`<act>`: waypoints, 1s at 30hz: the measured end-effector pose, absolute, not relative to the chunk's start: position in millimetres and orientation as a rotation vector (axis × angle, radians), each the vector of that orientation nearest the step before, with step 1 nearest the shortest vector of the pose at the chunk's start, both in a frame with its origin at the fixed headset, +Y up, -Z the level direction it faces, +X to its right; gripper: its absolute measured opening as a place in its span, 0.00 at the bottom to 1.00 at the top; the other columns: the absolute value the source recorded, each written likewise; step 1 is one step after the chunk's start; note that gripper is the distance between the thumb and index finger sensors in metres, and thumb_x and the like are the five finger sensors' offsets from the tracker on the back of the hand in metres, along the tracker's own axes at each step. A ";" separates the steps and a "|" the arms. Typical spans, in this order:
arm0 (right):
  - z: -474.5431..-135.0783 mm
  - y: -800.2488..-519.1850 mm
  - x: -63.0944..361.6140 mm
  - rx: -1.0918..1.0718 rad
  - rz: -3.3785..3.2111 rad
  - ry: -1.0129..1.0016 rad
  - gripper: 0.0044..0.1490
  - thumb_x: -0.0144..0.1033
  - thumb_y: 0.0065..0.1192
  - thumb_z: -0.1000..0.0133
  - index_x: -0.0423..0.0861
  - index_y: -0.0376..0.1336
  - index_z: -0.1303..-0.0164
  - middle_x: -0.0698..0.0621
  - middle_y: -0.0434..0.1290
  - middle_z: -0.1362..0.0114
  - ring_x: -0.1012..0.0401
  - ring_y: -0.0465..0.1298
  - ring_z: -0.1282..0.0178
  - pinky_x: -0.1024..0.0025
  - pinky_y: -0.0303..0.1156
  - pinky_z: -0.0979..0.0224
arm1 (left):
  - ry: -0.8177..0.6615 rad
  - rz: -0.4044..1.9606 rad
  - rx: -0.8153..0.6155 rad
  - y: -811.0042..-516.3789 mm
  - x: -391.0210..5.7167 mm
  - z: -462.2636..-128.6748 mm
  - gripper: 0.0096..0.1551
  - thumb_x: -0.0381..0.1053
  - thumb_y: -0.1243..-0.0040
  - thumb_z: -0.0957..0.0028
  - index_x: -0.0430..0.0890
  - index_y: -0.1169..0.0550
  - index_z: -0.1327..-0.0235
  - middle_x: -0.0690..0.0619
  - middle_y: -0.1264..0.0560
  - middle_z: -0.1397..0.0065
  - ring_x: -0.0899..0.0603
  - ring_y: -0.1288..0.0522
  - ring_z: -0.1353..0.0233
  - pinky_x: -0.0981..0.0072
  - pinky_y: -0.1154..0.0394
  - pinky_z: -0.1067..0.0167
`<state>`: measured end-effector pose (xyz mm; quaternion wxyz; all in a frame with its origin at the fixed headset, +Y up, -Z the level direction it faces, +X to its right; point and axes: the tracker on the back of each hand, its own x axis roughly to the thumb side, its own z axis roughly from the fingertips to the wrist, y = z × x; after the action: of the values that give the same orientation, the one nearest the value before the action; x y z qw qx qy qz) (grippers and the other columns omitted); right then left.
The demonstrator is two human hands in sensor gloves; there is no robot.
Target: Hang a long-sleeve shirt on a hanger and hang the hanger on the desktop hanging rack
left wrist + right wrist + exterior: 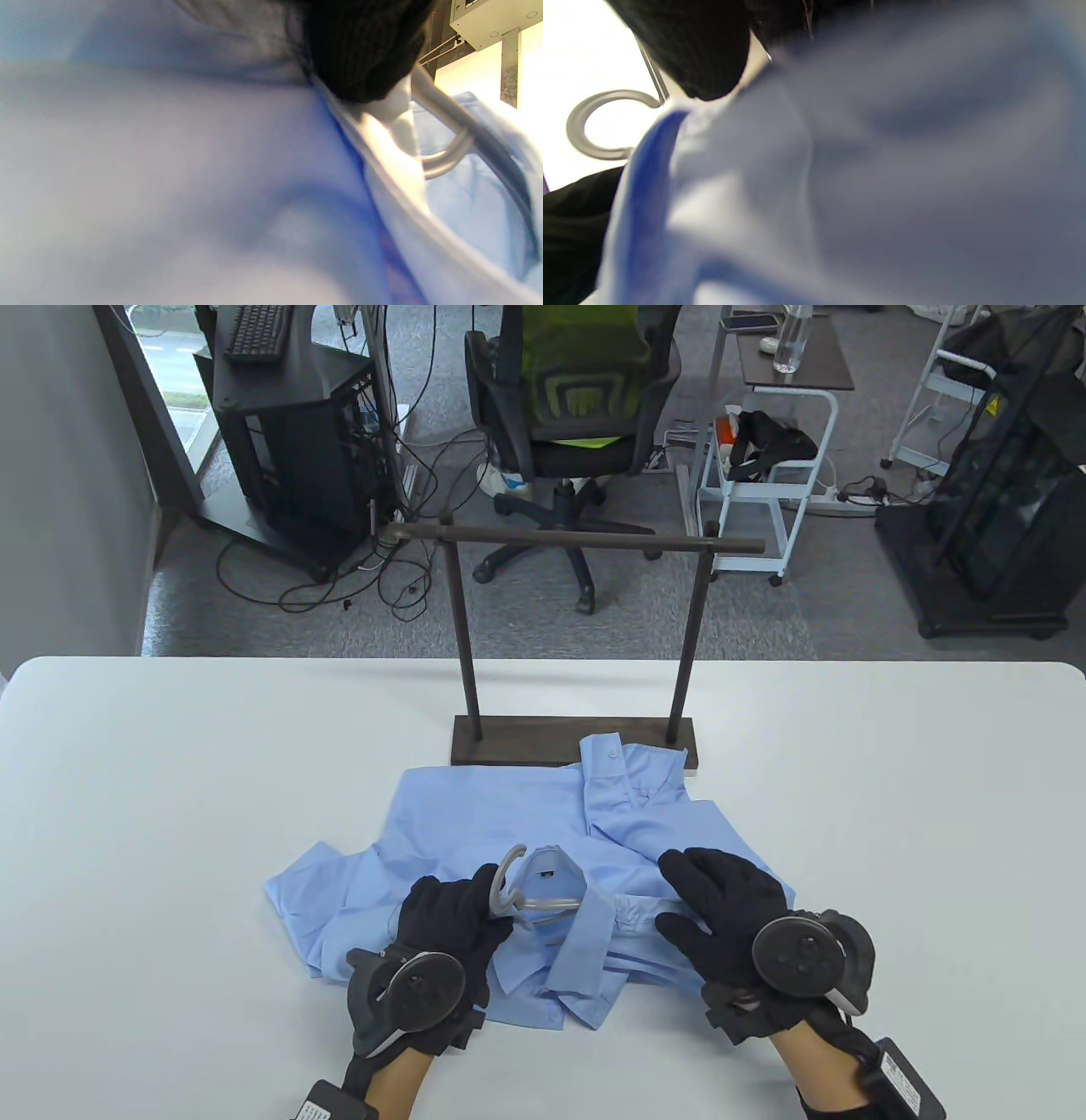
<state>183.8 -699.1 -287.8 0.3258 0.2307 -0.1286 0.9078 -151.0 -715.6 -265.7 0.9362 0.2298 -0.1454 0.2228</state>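
**Shirt, hanger and rack on the desk**

The long-sleeve shirt (pixel 543 891), light blue, lies crumpled and partly folded on the white desk (pixel 170 814), its collar opening toward the near edge, with a dark label inside the neck. One buttoned cuff (pixel 607 768) lies at the far side, touching the base of the rack. The hanger (pixel 517 891), pale grey plastic with a curved open hook, sits in the collar opening; its hook points away from the near edge, and its arms are hidden under the cloth. The desktop hanging rack (pixel 577 538), dark brown, stands upright beyond the shirt: a flat base, two posts, one bare horizontal bar.
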 end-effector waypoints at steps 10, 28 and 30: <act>-289.1 -705.3 162.8 0.604 2.368 -0.562 0.30 0.42 0.75 0.55 0.56 0.73 0.40 0.47 0.78 0.44 0.49 0.81 0.49 0.42 0.73 0.37 | -0.290 0.438 0.479 -709.5 -162.4 -264.9 0.46 0.64 0.32 0.61 0.52 0.31 0.28 0.51 0.24 0.32 0.40 0.20 0.30 0.33 0.33 0.30; -381.6 -580.9 200.3 0.180 2.262 -0.834 0.28 0.41 0.74 0.54 0.58 0.75 0.41 0.51 0.76 0.37 0.45 0.74 0.35 0.38 0.59 0.27 | -0.257 0.429 0.629 -688.6 -187.4 -253.6 0.49 0.70 0.39 0.59 0.52 0.36 0.23 0.48 0.36 0.20 0.37 0.32 0.20 0.30 0.42 0.27; -397.3 -566.6 198.5 0.155 2.248 -0.833 0.28 0.40 0.75 0.54 0.59 0.75 0.41 0.51 0.76 0.37 0.45 0.73 0.35 0.38 0.58 0.27 | -0.262 0.420 0.608 -692.3 -185.3 -255.8 0.49 0.70 0.39 0.59 0.52 0.35 0.24 0.48 0.35 0.20 0.37 0.32 0.20 0.30 0.42 0.27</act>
<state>198.5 -566.6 -397.3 0.3613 0.0601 -0.3232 0.8726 -185.3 -692.3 -255.8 0.9242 0.2962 -0.1277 0.2045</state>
